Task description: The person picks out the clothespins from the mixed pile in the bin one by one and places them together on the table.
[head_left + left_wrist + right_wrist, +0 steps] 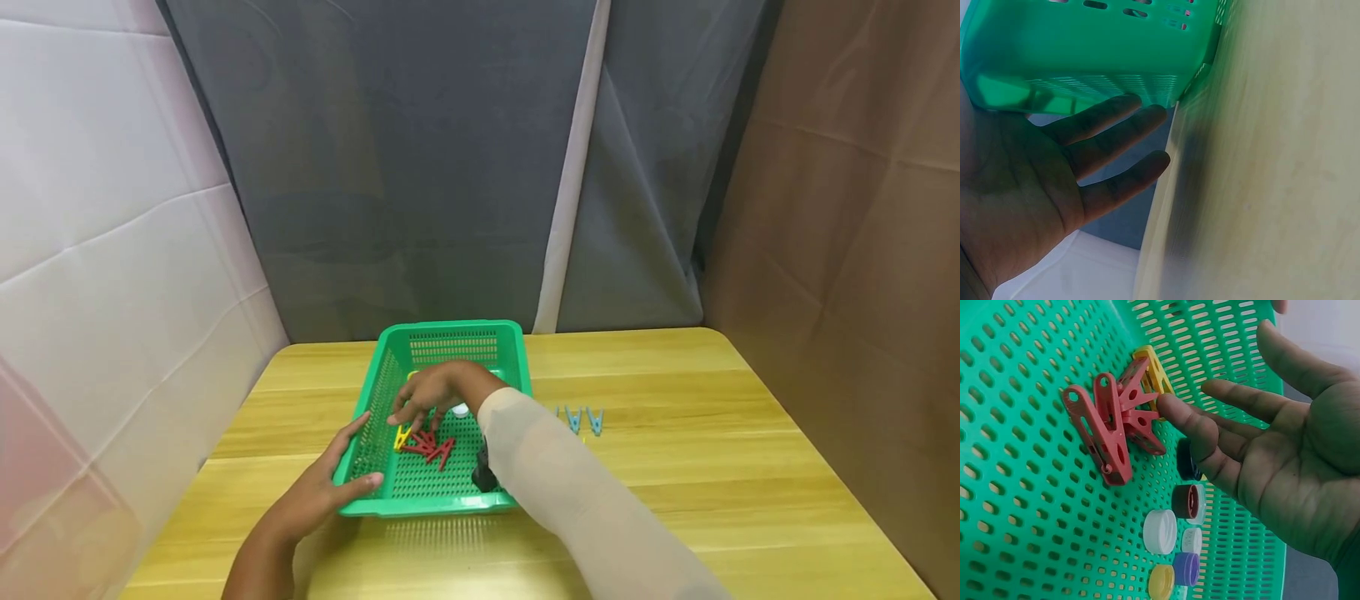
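Observation:
My left hand [311, 500] holds the near-left corner of the green basket [450, 506], its thumb over the rim. In the left wrist view, several fingers [1119, 140] extend straight along the basket's outside. Inside the basket, my right hand [427, 396] hovers with loosely spread fingers and nothing in its grasp. Close to its fingertips, several red clothespins [1100, 428] lie bunched on the perforated bottom. A yellow clothespin [1159, 375] leans behind them. Beyond sit bottle caps, among them a white cap [1160, 531], a purple cap [1186, 569], a yellow cap [1161, 582] and a brown cap [1185, 501].
Several blue clothespins [595, 422] lie in a row on the wooden table [720, 467], right of the basket. A black object [483, 475] shows beside the right sleeve [570, 483], partly covered by it. Grey curtain [420, 167] hangs behind the table.

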`<state>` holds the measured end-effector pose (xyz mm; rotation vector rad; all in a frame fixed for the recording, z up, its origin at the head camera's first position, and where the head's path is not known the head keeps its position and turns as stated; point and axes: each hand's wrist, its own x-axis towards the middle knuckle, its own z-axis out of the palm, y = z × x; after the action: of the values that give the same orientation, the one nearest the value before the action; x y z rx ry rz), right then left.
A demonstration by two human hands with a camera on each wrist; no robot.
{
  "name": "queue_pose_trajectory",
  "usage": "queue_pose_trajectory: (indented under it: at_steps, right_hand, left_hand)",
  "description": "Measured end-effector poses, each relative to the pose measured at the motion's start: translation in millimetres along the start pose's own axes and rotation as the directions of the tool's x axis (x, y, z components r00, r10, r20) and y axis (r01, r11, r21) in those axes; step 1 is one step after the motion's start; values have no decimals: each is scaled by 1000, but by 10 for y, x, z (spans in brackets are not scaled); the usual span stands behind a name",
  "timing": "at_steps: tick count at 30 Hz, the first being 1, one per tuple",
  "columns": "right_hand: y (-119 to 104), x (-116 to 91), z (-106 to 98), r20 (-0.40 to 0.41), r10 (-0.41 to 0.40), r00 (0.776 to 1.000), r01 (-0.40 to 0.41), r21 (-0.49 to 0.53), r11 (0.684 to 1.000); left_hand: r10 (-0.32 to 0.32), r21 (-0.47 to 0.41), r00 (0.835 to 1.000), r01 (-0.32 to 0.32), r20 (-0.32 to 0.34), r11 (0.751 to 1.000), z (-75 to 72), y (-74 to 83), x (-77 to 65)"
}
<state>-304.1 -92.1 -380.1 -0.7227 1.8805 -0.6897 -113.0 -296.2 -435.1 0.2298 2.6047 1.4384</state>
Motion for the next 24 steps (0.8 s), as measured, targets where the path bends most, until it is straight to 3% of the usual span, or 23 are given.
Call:
queue_pose_trajectory:
  at_steps: [24]
  right_hand:
    - [-21, 1, 48, 18, 23, 1000, -23, -17, 1000]
  left_hand:
    - [-15, -16, 1000, 15, 17, 1000, 7, 0, 6]
